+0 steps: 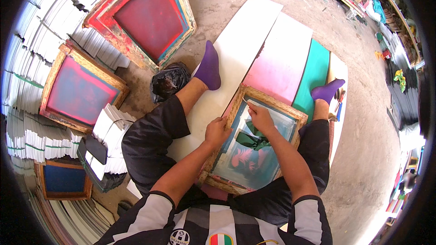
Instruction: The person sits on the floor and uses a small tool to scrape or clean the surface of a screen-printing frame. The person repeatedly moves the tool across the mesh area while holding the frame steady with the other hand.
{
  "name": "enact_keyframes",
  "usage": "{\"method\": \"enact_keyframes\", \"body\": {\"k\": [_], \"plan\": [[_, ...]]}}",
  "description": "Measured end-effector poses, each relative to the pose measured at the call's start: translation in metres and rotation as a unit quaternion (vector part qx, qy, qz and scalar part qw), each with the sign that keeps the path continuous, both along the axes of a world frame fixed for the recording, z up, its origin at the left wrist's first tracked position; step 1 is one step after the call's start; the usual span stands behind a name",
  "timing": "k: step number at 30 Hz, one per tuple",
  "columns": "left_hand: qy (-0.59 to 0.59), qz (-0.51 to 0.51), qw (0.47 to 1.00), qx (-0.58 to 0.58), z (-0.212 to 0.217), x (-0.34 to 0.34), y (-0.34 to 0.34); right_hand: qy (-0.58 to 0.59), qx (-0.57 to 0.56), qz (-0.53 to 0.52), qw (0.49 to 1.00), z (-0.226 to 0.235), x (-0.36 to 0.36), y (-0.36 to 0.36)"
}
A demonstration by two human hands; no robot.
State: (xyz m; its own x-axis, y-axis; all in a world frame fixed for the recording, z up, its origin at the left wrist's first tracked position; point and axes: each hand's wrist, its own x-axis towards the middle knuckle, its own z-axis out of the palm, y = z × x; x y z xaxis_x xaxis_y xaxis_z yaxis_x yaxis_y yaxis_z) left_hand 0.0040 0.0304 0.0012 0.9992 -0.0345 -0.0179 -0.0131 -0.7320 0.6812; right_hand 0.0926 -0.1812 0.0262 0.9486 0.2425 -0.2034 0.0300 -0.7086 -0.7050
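A wooden screen printing frame (297, 113) lies tilted between my legs, its mesh blue-grey with a pale pink leaf-like shape low down. My left hand (218, 131) is closed on the frame's left rail, thumb on the mesh side. Over the mesh near the top left corner is my right hand (261, 117), its fingers pinched on a small thin pale thing (245, 100) whose kind I cannot make out. Just below that hand, crumpled dark green pieces (252, 140) of thin sheet lie on the mesh.
White, pink and green boards (313, 70) lie under my feet. Tools (339, 100) sit by my right foot. Larger screens (152, 18), a black bag (170, 81) and paper stacks (41, 31) stand left. A black phone (96, 149) rests on a paper pile.
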Motion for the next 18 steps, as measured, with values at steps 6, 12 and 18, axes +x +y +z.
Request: {"method": "enact_keyframes", "body": {"k": [6,12,18], "plan": [[0.023,0.002,1.000,-0.016,0.002,0.000,0.004,-0.007,0.104,-0.004,0.995,-0.020,0.002,-0.006],[0.017,0.003,1.000,-0.011,0.003,-0.003,0.006,0.236,0.140,-0.157,0.949,0.016,0.004,0.010],[0.006,0.022,0.999,-0.034,0.002,-0.004,0.006,-0.025,-0.052,-0.011,0.998,0.004,-0.024,0.010]]}}
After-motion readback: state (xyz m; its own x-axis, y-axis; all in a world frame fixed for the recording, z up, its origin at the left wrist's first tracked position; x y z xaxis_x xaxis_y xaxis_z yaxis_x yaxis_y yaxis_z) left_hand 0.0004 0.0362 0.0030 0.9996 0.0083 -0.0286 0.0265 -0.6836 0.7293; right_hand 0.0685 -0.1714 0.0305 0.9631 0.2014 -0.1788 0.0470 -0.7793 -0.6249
